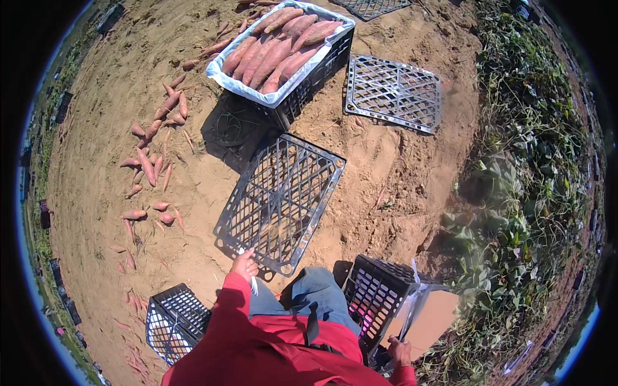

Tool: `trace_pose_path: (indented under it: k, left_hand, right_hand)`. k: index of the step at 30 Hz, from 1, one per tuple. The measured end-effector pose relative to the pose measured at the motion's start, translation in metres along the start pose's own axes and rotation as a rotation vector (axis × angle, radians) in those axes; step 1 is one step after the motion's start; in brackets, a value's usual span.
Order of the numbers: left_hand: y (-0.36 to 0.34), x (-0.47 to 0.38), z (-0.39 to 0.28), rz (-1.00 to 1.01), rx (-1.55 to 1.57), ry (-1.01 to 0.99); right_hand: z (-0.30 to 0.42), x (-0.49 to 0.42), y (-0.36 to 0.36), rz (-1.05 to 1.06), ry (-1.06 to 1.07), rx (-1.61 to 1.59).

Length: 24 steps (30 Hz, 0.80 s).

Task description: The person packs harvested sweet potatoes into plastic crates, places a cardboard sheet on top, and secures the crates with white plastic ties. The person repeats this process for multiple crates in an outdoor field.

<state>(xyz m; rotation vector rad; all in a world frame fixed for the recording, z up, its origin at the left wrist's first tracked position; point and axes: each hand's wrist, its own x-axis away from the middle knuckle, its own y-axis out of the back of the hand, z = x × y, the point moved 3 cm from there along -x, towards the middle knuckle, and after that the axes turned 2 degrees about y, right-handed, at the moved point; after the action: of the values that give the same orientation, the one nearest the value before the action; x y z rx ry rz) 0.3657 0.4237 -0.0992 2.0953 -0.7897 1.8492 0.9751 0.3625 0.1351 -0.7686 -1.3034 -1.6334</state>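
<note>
My left hand (pixel 245 265) is closed on a white strip, beside the near edge of a black plastic lattice crate lid (pixel 280 200); whether it also touches the lid I cannot tell. At the lower right, my right hand (pixel 400 351) is at the edge of a black plastic crate (pixel 376 294) tilted on its side, with clear plastic and a cardboard sheet (pixel 429 321) at its opening. The fingers seem curled on the rim, but the exact hold is unclear. Ahead, a black crate (pixel 318 84) lined with pale blue sheeting is filled with sweet potatoes (pixel 270 55).
Loose sweet potatoes (pixel 147 166) lie on the sandy soil at left. A second lattice lid (pixel 393 92) lies right of the full crate, and another (pixel 372 6) beyond it. A black crate (pixel 178 321) stands at lower left. Leafy vines (pixel 516 202) run along the right.
</note>
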Motion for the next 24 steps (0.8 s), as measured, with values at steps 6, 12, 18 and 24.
trace_pose_path:
  k: [6, 12, 18, 24]
  left_hand:
    - [-0.044, 0.224, -0.195, -0.186, -0.196, -0.498]
    - [-0.069, 0.279, -0.322, -0.554, -1.047, -0.973]
    - [-0.117, 0.255, -0.362, -1.022, -1.375, -1.092]
    - [-0.074, 0.266, -0.434, -0.855, -1.267, -1.025]
  right_hand:
    - [-0.050, -0.052, 0.002, 0.007, 0.040, 0.092]
    - [0.004, -0.028, 0.004, 0.077, -0.003, 0.015]
    - [0.105, 0.062, -0.065, -0.021, 0.039, 0.201]
    - [0.178, 0.050, -0.106, 0.098, 0.129, 0.342]
